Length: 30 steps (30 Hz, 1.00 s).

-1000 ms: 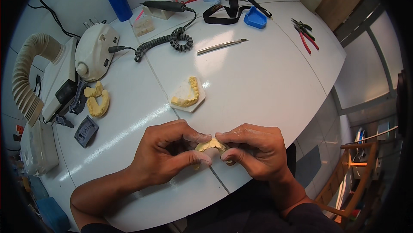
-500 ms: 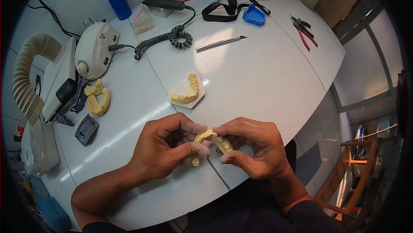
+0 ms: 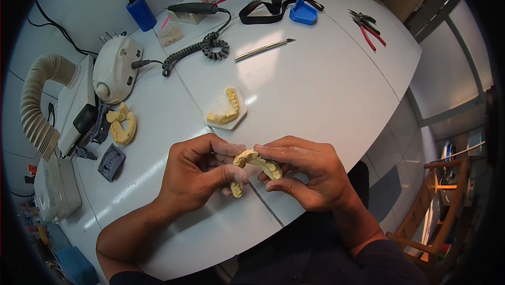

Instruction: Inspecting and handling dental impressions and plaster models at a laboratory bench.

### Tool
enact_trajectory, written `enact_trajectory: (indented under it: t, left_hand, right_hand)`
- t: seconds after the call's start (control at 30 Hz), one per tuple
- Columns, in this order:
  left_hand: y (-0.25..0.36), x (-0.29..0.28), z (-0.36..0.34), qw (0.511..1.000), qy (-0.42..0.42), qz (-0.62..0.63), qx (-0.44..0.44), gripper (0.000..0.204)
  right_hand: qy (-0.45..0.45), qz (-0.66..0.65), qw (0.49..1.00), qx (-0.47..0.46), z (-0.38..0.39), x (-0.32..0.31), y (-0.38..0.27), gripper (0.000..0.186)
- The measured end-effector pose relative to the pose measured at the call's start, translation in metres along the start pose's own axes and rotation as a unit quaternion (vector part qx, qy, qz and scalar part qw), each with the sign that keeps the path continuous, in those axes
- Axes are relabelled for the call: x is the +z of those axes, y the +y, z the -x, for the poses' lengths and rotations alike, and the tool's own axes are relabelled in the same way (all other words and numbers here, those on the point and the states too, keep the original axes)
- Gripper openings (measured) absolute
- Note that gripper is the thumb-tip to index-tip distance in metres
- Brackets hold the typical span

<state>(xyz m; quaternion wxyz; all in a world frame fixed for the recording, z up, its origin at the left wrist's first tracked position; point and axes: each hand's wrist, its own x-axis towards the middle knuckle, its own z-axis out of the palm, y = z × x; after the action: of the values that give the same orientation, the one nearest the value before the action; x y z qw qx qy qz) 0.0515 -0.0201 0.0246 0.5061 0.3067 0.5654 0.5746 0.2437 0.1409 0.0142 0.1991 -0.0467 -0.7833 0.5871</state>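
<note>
Above the table's near edge I hold a yellow horseshoe-shaped dental cast (image 3: 271,169) between both hands. My left hand (image 3: 197,169) pinches its left arm between thumb and fingers. My right hand (image 3: 307,172) grips the right side, with fingertips along the top curve and the thumb below. White dust coats the fingertips. Parts of the cast are hidden behind the fingers. Just beyond my hands lies another dental model (image 3: 230,108), yellow teeth on a white base. A craft knife (image 3: 263,51) rests farther back, its blade pointing right.
At the left are yellow cast pieces (image 3: 124,128), a grey impression piece (image 3: 111,163), a white control box (image 3: 117,74) and a ribbed suction hose (image 3: 34,103). A handpiece (image 3: 194,8) with coiled cord, a black strap (image 3: 258,19), a blue tray (image 3: 303,12) and pliers (image 3: 366,27) lie at the back.
The cast has turned a little in my fingers, showing more of its tooth side on the right. Both hands still hold it. The whole view has shifted slightly.
</note>
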Motion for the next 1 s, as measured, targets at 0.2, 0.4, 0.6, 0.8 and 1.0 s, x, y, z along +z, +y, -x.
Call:
enact_trajectory:
  t: [0.2,0.4,0.6,0.8,1.0]
  left_hand:
    - [0.001,-0.004,0.001,1.000,-0.011,0.002,-0.009,0.026]
    - [-0.003,-0.002,-0.004,0.999,-0.011,-0.024,0.023,0.025]
    - [0.009,0.011,-0.033,0.999,0.009,-0.031,0.016,0.024]
    - [0.034,0.021,-0.092,0.996,0.021,0.003,0.085,0.026]
    - [0.055,0.007,-0.103,0.980,0.099,0.021,0.173,0.022]
  right_hand:
    - [-0.002,0.001,1.000,-0.002,-0.001,0.003,0.004,0.057]
    - [0.017,-0.008,1.000,-0.013,-0.001,0.001,0.002,0.053]
    - [0.035,0.056,0.998,0.003,-0.018,-0.023,0.000,0.045]
    - [0.052,0.047,0.997,-0.009,-0.071,-0.073,-0.009,0.033]
    - [0.004,0.044,0.998,-0.035,-0.146,-0.083,-0.020,0.025]
